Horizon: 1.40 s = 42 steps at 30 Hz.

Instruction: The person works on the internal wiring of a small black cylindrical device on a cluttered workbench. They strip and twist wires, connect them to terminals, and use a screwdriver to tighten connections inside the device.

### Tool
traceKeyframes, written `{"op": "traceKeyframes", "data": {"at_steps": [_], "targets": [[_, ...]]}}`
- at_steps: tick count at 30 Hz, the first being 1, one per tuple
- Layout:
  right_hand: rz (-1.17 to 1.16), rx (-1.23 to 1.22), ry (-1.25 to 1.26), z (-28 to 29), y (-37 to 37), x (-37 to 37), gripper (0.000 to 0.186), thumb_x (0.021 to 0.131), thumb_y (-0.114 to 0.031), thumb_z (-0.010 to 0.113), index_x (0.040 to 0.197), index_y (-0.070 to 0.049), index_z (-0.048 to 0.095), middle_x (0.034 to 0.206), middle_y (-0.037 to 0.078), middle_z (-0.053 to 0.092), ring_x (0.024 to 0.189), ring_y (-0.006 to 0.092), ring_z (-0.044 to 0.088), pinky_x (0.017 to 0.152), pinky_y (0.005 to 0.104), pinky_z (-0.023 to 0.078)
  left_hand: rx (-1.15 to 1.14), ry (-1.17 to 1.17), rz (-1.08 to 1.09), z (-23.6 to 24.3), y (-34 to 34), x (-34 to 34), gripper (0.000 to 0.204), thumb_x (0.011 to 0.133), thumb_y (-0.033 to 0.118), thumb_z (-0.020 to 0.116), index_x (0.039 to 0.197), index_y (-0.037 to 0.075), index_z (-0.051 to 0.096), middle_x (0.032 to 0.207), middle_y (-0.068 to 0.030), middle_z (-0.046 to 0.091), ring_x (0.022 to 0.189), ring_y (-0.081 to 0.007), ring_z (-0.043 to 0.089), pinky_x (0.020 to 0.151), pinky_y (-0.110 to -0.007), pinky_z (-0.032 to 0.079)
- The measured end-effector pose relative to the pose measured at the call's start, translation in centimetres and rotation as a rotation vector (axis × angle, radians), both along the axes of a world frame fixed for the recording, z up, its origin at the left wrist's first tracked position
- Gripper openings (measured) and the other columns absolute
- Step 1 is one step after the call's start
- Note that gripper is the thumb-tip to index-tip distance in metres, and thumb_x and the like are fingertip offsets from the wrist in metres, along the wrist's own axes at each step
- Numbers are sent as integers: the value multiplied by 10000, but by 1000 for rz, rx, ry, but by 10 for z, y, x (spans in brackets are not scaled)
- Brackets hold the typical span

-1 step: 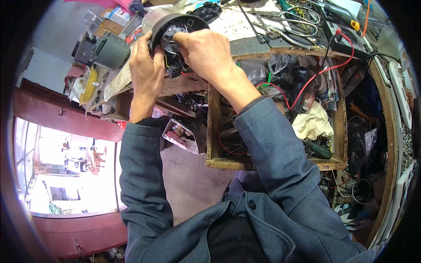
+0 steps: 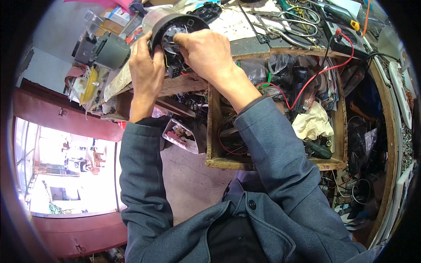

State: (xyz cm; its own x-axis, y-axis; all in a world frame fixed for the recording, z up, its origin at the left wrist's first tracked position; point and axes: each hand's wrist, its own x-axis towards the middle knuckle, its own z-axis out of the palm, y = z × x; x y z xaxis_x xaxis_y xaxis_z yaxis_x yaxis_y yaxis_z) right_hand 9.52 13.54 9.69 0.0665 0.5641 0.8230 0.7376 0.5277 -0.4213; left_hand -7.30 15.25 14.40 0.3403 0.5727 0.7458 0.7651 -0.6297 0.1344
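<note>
An opened round appliance housing (image 2: 186, 19) with a dark rim is tilted toward me at the bench's near edge. Inside show grey parts, wires and a black block (image 2: 174, 71) at its lower side. My left hand (image 2: 147, 65) grips the housing by its left side, thumb toward the opening. My right hand (image 2: 210, 55) reaches in from the right, its thumb and fingers bent together over the inner parts. Whatever those fingertips hold is hidden behind the hand. A black plastic part (image 2: 207, 12) lies just beyond the housing.
An open wooden drawer (image 2: 276, 165) juts out below the bench, filled with bags, papers and a crumpled cloth. Pliers and scissors-like tools (image 2: 302, 22) lie at the far right. A red cable (image 2: 302, 90) hangs across the drawer. A grey appliance body (image 2: 112, 51) stands left.
</note>
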Motion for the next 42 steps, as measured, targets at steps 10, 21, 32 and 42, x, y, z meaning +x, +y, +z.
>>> {"op": "traceKeyframes", "data": {"at_steps": [10,21,32,42], "targets": [[207,-119,215,-10,2,9,281,847,-172,661,1113,-200,749,922,148,733,884,358,711,777,455,569,72,-22,-50,0,3,1,330,925,79,676,1233,-22,615,1125,-253,677,1055,-409,658,913,-447,514],[279,-222,444,-9,1,3,386,837,-160,674,1222,-148,710,1060,184,730,1004,383,697,890,467,553,57,-195,18,-10,8,7,392,866,173,759,1212,17,658,1094,-221,714,983,-358,706,865,-418,549],[389,-207,584,-7,0,3,371,811,-161,691,1179,-131,725,1024,181,738,974,369,711,869,446,562,-83,-258,71,-1,-5,11,435,809,182,779,1196,20,667,1024,-203,746,908,-321,739,821,-387,563],[293,-350,171,-6,-12,0,431,814,-100,574,1218,-115,723,1084,242,710,1015,411,685,924,465,544,-241,-323,-130,-4,3,-10,505,808,97,768,1290,16,640,1022,-135,759,939,-166,729,829,-304,564]]}}
